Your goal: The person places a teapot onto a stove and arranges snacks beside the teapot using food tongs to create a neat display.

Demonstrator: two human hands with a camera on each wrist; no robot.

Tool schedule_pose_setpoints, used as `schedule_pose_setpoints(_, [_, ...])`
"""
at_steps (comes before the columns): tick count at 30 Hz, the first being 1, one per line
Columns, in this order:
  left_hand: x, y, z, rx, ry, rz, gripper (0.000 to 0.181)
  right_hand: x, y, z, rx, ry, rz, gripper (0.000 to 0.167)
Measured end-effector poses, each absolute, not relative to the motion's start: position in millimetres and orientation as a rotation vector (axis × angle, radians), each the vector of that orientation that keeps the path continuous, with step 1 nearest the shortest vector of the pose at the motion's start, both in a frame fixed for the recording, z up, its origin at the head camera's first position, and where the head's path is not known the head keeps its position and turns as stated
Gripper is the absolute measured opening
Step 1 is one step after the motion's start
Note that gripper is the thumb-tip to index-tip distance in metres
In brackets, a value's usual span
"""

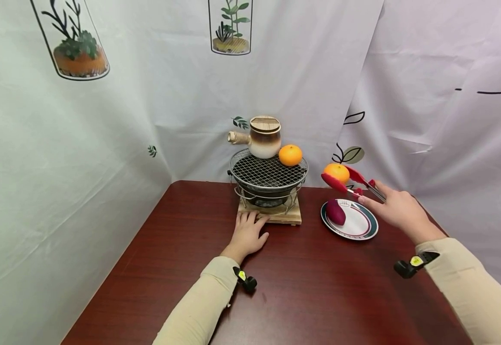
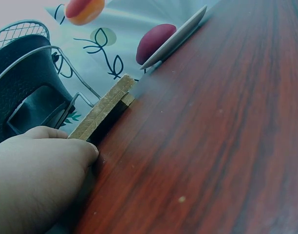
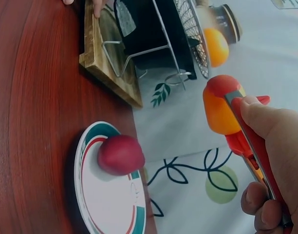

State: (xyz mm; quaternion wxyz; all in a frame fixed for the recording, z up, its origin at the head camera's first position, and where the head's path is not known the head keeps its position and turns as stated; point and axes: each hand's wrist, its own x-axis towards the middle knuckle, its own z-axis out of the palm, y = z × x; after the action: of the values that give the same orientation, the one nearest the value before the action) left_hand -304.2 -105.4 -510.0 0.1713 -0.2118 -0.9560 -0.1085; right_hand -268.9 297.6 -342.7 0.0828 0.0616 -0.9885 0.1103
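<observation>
Red-tipped tongs are gripped in my right hand, and an orange is clamped between their heads, in the air above the plate. On that plate lies a dark purple-red oval item. My left hand rests at the front edge of the wooden board, its fingers spread and touching the board. In the left wrist view the thumb side of the left hand shows beside the board edge; its other fingers are hidden there.
On the board stands a black grill with a round wire rack. The rack holds a lidded pot with a side handle, and a second orange. Patterned white cloth hangs behind and beside the dark red table.
</observation>
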Motion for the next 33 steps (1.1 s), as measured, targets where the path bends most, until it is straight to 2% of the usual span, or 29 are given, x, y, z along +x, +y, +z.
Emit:
schedule_pose_setpoints(22, [-305, -105, -510, -0.605, -2.713, -0.314, 0.048, -270, 268, -330, 0.206, -2.937, 0.333, 0.100])
schedule_pose_setpoints(33, [-303, -105, -509, -0.602, -2.719, -0.317, 0.049, -271, 257, -327, 0.261, -2.906, 0.361, 0.096])
